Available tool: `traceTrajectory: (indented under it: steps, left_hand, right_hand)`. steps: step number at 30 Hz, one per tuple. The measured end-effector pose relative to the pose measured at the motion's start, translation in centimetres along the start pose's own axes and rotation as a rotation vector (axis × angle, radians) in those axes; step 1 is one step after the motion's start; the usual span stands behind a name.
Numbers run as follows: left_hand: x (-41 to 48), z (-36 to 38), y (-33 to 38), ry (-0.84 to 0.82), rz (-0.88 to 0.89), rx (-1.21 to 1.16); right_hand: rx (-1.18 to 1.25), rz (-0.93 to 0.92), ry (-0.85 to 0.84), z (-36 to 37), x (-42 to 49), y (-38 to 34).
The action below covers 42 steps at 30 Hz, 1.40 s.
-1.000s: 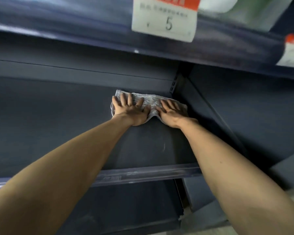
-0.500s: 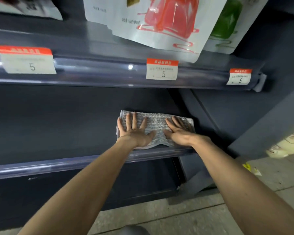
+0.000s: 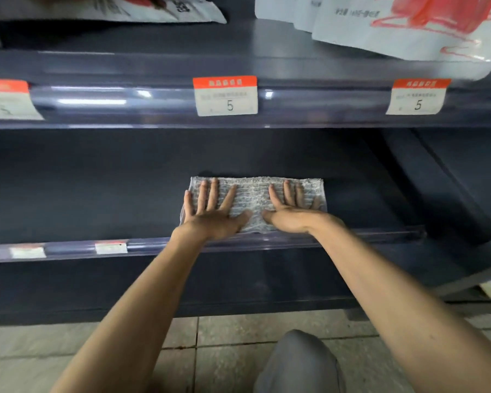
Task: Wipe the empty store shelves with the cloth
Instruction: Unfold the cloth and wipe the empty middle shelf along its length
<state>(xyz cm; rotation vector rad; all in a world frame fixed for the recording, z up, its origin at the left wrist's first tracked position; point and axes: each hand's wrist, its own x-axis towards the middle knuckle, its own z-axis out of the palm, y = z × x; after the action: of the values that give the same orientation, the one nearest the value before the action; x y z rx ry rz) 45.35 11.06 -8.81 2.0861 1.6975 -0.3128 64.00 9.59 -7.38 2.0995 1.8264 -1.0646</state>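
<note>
Two hands are pressing flat on the cloth (image 3: 255, 204); the left hand (image 3: 213, 214) is covering its left portion with fingers spread and extended, and the right hand (image 3: 291, 211) is covering its right portion with fingers extended and slightly fanned, thumbs pointing toward each other. The grey textured cloth is lying spread on the dark shelf (image 3: 82, 199), near its front edge and right of centre; its near edge is touching the clear price rail (image 3: 153, 246). Above, the upper shelf rail (image 3: 323, 103) is carrying a centre price tag (image 3: 225, 95) and a right price tag (image 3: 417, 96), each showing a red header and the numeral 5; smaller print is unreadable. White pouches (image 3: 408, 24) with red artwork are sitting on the upper shelf.
</note>
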Motion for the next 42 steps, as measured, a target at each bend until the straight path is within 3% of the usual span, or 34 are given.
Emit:
traceTrajectory:
  steps: [3,7,13,31,42]
  left_hand:
    - [-1.2,-0.4,-4.5,0.010,-0.091,0.006]
    - [-2.3,-1.5,-9.0,-0.018,-0.159,-0.017]
    - [-2.3,-1.3,-8.3,-0.021,-0.154,0.005]
    - [3.5,1.5,12.3,0.047,0.080,0.077]
    - [10.7,1.0,20.6,0.187,0.298,0.087]
  right_hand:
    - [-0.164,-0.063,0.042,2.2,1.3,-4.5]
    - [-0.151,-0.128,0.036,4.7,2.5,-8.8]
    - [-0.256,-0.195,0.115,4.7,1.3,-7.8]
    - [-0.153,0.031,0.154,-3.5,-1.0,12.2]
    - [-0.164,0.271,0.329,-8.0,2.5,19.8]
